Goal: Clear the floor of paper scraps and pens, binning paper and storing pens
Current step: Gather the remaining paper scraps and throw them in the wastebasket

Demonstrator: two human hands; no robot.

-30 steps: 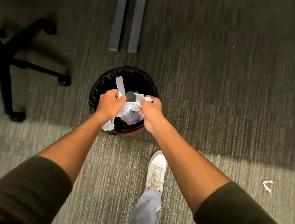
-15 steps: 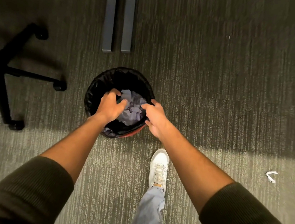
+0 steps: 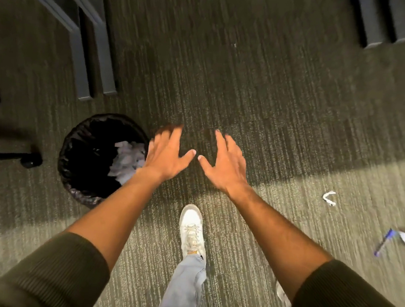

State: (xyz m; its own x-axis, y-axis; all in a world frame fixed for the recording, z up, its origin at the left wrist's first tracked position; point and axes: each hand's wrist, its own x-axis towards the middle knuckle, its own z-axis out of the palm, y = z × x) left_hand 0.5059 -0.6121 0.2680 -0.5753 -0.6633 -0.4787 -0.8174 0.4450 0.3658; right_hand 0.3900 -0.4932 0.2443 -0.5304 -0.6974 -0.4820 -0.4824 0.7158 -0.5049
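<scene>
Over the grey ribbed carpet floor (image 3: 275,98), with the round black-lined bin (image 3: 73,166) of crumpled paper at nine o'clock, our left hand (image 3: 164,157) and right hand (image 3: 224,167) hover with fingers wide and empty, so we judge one load binned and next must reach the white paper scrap (image 3: 329,197) and blue pen (image 3: 383,242) at three o'clock.

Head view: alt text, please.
Two empty, open hands, left and right, hover over grey carpet beside a black bin holding paper. Right of them, paper scraps and a blue pen lie on the floor.
</scene>
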